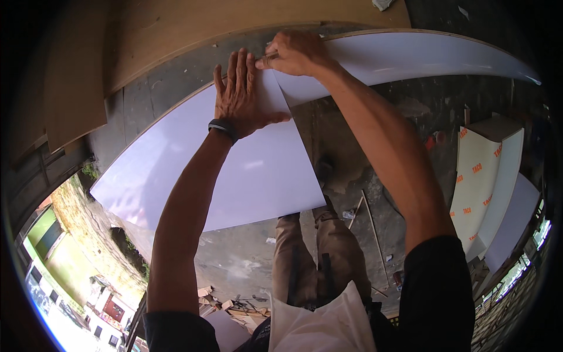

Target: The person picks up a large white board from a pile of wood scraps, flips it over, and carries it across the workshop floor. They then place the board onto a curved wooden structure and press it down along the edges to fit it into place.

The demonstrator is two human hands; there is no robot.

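Observation:
A glossy white sheet [252, 176] lies on a grey work surface [138, 111], and its near part hangs toward my legs. My left hand [240, 97] presses on it near the far edge, palm down with fingers spread. Just to the right, my right hand [296, 54] is closed at that same edge, knuckles up. A thin piece of something shows at its fingers, too small to name. From under my right hand a long white strip [404, 56] runs off to the right, its lower edge bowed. A slanting edge separates the sheet from the strip below my hands.
Brown boards [76, 76] lie beyond and to the left of the work surface. On the right stands a white panel piece [484, 182] with orange print. Thin sticks [375, 234] lie on the stained floor [234, 258], and wood scraps [252, 317] are heaped near my left side.

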